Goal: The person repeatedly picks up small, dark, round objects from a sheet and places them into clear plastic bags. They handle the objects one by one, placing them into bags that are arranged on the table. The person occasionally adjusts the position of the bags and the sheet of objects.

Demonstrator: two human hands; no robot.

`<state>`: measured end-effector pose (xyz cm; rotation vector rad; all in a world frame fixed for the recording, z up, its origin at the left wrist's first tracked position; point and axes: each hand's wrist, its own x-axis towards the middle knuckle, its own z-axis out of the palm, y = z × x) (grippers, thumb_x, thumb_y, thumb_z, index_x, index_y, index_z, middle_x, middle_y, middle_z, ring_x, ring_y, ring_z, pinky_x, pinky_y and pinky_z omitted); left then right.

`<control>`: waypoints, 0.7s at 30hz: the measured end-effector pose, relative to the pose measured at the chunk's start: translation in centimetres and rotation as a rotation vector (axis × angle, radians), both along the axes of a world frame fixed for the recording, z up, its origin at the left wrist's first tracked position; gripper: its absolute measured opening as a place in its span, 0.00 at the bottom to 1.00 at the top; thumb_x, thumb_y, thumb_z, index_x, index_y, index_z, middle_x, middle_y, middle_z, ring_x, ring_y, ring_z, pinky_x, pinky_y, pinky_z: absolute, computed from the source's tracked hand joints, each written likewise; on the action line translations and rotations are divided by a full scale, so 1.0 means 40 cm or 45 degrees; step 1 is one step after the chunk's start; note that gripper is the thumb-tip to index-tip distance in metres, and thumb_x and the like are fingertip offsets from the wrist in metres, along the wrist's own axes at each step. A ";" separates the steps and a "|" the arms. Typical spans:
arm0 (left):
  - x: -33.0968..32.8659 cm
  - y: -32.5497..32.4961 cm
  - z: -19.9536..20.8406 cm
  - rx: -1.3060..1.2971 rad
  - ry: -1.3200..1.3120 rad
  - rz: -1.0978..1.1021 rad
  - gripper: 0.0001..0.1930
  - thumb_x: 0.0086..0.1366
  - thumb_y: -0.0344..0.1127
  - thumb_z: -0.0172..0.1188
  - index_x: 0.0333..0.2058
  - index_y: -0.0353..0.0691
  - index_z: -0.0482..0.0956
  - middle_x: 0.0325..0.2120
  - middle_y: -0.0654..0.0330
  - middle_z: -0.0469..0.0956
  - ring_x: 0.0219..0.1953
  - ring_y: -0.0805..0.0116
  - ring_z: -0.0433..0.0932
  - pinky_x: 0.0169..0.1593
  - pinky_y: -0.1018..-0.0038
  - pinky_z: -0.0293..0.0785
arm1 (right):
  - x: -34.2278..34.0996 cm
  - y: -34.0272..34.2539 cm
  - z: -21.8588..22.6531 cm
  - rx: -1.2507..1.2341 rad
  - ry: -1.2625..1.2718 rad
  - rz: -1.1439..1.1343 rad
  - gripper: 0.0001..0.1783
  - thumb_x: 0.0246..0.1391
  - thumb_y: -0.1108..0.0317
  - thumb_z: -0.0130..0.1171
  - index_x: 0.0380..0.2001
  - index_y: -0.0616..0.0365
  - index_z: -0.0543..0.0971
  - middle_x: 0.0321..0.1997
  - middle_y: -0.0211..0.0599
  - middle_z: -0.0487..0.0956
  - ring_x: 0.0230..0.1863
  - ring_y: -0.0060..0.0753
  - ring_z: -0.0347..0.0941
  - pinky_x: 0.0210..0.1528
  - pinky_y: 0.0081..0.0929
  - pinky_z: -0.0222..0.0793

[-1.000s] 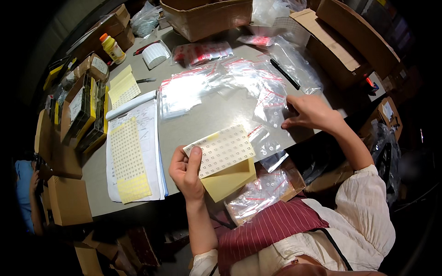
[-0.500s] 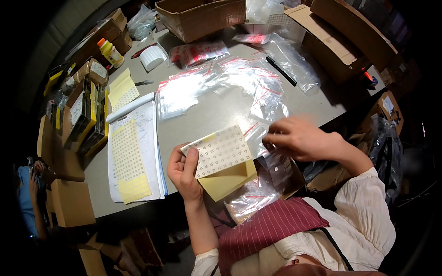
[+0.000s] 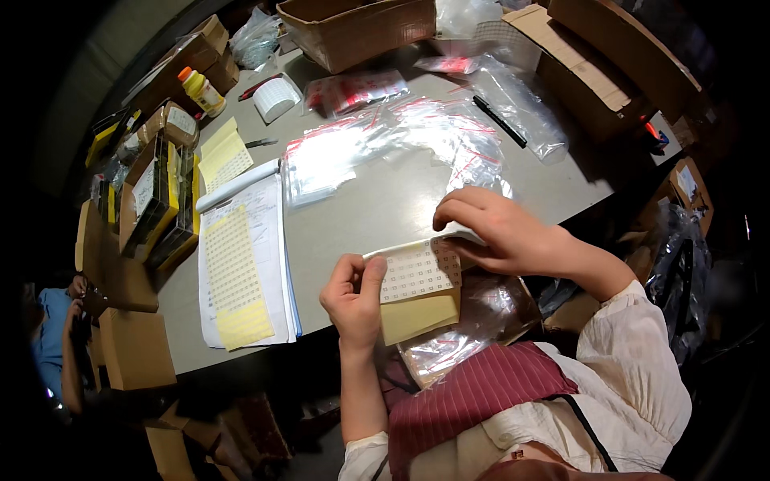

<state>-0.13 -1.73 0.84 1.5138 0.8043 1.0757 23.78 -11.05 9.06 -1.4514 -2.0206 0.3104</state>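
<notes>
A pale sheet of small printed stickers [image 3: 419,271] is gripped by my left hand [image 3: 353,301], its thumb on top near the left end. A folded yellow backing sheet [image 3: 421,315] hangs below it. My right hand [image 3: 501,232] is closed at the sheet's upper right corner, with curled fingers pinching the edge there. Whether a loose sticker is between those fingers, I cannot tell. Beyond that hand lie small clear zip bags [image 3: 473,148] with red seal lines, spread in an arc. More clear bags [image 3: 449,349] rest close to my body, below the sheets.
Left on the table [image 3: 321,240], a notepad [image 3: 281,280] bears a yellow sticker sheet [image 3: 233,272]. Around the table's edges stand a cardboard box [image 3: 361,40], black-and-yellow boxes [image 3: 160,196], a yellow bottle [image 3: 202,92] and a black marker [image 3: 499,120]. Another person [image 3: 60,329] is at far left.
My right hand has come left from the clear bags onto the sheet's upper right corner. My left hand and the sticker sheet have shifted right, and the sheet lies more level.
</notes>
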 end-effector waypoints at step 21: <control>0.018 0.015 -0.007 -0.099 0.072 0.113 0.15 0.69 0.30 0.65 0.25 0.34 0.71 0.16 0.71 0.65 0.21 0.86 0.60 0.23 0.81 0.53 | -0.080 0.036 -0.120 0.417 -0.629 -0.119 0.17 0.41 0.68 0.62 0.37 0.61 0.77 0.36 0.37 0.76 0.36 0.37 0.75 0.37 0.31 0.74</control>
